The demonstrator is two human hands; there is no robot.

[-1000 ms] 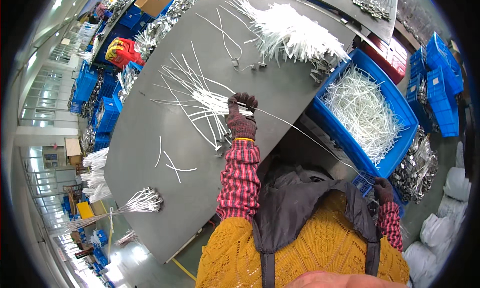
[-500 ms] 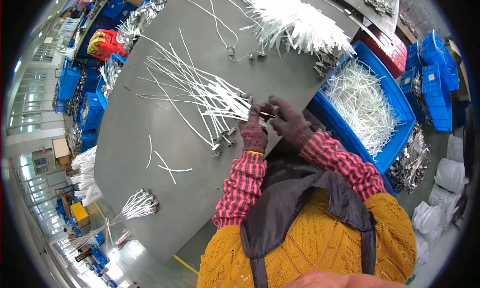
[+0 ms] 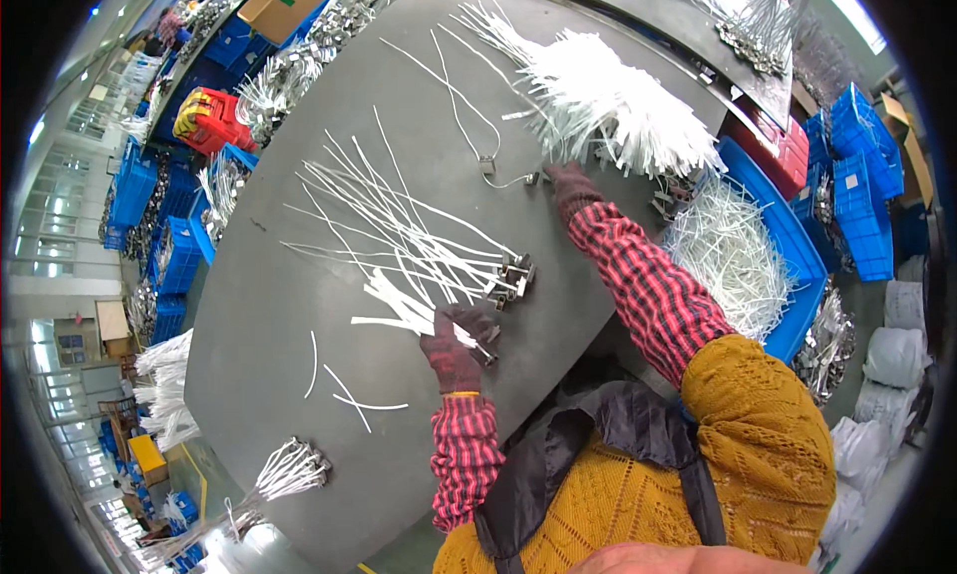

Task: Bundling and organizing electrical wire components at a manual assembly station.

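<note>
My left hand (image 3: 454, 353), in a dark red knitted glove, is closed around several short white tubes (image 3: 397, 305) low over the grey table. A small dark metal end piece (image 3: 485, 356) shows beside its fingers. Just beyond lies a spread of long white wires (image 3: 394, 220), their dark metal clips (image 3: 514, 278) gathered at the near right end. My right hand (image 3: 571, 187), gloved alike, reaches out by the large pile of white tubes (image 3: 608, 90). A small dark clip (image 3: 532, 178) on a loose wire is next to its fingertips, which are partly hidden and blurred.
Loose white tubes (image 3: 365, 404) lie at the left of the table (image 3: 269, 355), and a tied wire bundle (image 3: 289, 469) at its near left edge. A blue crate (image 3: 773, 205) of white pieces stands at the right. Stacked blue crates (image 3: 859, 190) and a red box (image 3: 778, 155) are beyond.
My hands have parted. The left moved left and nearer to me with white tubes; the right stretched out toward the far pile. The view has shifted slightly.
</note>
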